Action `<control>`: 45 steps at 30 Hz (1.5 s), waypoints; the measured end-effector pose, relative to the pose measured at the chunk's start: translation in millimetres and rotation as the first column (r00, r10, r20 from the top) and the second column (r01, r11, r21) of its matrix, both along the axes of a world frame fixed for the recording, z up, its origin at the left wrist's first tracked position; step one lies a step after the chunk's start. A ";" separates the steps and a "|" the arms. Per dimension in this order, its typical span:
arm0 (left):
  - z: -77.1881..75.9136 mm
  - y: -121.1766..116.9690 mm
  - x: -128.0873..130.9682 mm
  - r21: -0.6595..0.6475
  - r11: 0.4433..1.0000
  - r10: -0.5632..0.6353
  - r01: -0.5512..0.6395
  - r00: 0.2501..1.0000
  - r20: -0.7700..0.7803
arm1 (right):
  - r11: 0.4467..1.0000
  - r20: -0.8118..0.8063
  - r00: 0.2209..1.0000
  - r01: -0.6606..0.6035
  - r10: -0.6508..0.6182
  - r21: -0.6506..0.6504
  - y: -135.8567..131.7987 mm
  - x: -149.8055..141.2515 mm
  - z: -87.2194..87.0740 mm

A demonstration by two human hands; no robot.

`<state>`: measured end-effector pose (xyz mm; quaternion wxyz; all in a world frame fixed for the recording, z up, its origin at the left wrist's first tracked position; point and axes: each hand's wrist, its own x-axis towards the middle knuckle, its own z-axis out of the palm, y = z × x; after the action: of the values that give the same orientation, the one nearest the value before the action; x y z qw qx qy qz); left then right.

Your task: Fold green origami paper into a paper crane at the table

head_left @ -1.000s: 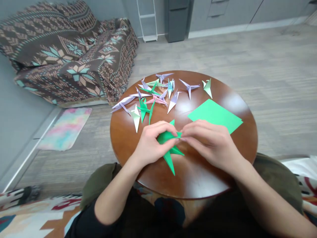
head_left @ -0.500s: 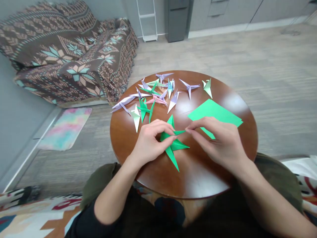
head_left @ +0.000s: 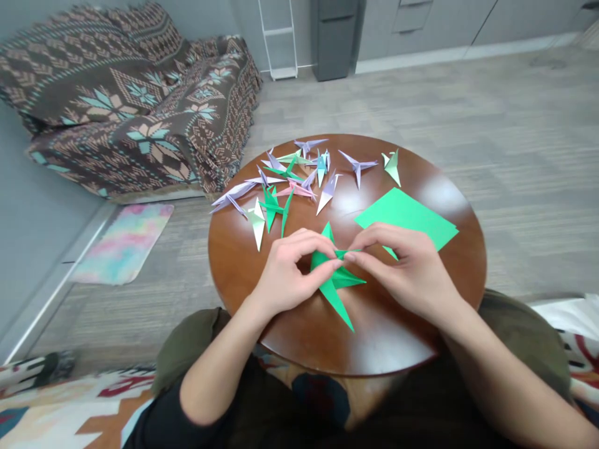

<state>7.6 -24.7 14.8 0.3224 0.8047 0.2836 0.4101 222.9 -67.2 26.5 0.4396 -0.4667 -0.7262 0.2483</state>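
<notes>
A green paper crane [head_left: 334, 296] with pointed, spread flaps is held between my two hands above the round brown table [head_left: 299, 340]. My left hand [head_left: 294, 265] pinches it near the base of one narrow point, thumb below and forefinger above. On that same point, close to the left fingertips, my right hand [head_left: 400, 262] pinches with thumb and forefinger. The fingertips of both hands nearly meet and cover part of the fold. Just beyond my right hand lie green paper sheets [head_left: 407, 215], partly covered by it.
Several folded paper cranes [head_left: 294, 187] in purple, green, pink and white crowd the table's far left. A purple crane [head_left: 358, 167] and a pale green crane [head_left: 393, 167] stand at the far side. A covered sofa [head_left: 154, 118] is beyond, left.
My right hand has slid left along the narrow point, closer to my left fingertips. The green crane has shifted slightly right and turned a little.
</notes>
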 end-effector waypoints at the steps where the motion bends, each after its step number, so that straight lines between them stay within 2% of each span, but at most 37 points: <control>1: 0.5 -0.8 -0.2 -0.024 1.000 0.004 -0.004 1.000 -0.008 | 1.000 -0.014 1.000 -0.002 0.002 -0.010 -0.4 -0.3 0.7; 7: 1.4 -3.6 0.3 -0.131 0.991 0.016 -0.015 1.000 0.006 | 0.993 -0.120 0.993 0.005 -0.019 -0.117 -2.5 -2.4 3.5; 9: 0.2 -2.9 0.7 -0.146 0.989 0.017 -0.018 1.000 -0.006 | 0.990 -0.160 0.982 0.084 -0.102 -0.117 -2.3 1.0 5.0; 12: -3.6 -0.1 0.7 -0.235 0.967 0.116 -0.099 0.991 0.061 | 0.969 -0.159 0.956 0.244 -0.248 -0.040 -2.1 13.4 10.8; 14: -6.6 2.5 0.3 -0.316 0.936 0.209 -0.157 0.968 0.138 | 0.978 -0.073 0.976 0.201 -0.204 -0.054 -3.3 22.6 16.2; 17: -10.0 6.1 -0.5 -0.365 0.905 0.313 -0.219 0.924 0.220 | 0.980 0.046 0.998 0.040 -0.032 -0.194 -6.8 28.6 21.3; 19: -11.1 7.6 -0.9 -0.374 0.892 0.359 -0.253 0.900 0.248 | 0.964 0.074 0.996 -0.020 0.041 -0.264 -8.5 25.7 20.4; 21: -11.6 7.9 -0.8 -0.383 0.883 0.383 -0.270 0.887 0.257 | 0.958 0.066 0.997 -0.030 0.051 -0.286 -8.2 19.7 16.2; 24: -11.0 6.5 0.2 -0.373 0.896 0.350 -0.240 0.899 0.263 | 0.969 -0.006 1.000 0.011 -0.013 -0.246 -5.1 10.9 7.4; 27: -9.5 3.2 1.5 -0.328 0.930 0.251 -0.168 0.940 0.230 | 0.981 -0.086 0.994 0.050 -0.067 -0.186 -2.1 4.9 0.1; 31: -6.9 -2.0 3.3 -0.243 0.968 0.104 -0.066 0.983 0.149 | 0.970 -0.257 0.959 0.058 -0.119 -0.235 -0.7 -2.0 -4.9; 34: -5.7 -4.5 5.0 -0.333 0.943 0.047 -0.001 0.990 0.129 | 0.967 -0.300 0.941 0.085 -0.157 -0.242 -0.4 -6.1 -5.2; 38: -4.7 -4.9 6.9 -0.473 0.881 0.071 0.004 0.988 0.141 | 0.958 -0.333 0.932 0.048 -0.145 -0.282 0.1 -7.2 -3.2; 45: -2.9 -5.3 7.8 -0.519 0.854 0.051 0.030 0.989 0.142 | 0.930 -0.399 0.906 -0.016 -0.142 -0.367 2.3 -6.5 -5.1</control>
<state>15.4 -30.0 11.9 0.5458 0.6528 0.3630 0.3796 216.4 -64.8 21.4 0.4995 -0.4991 -0.5406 0.4573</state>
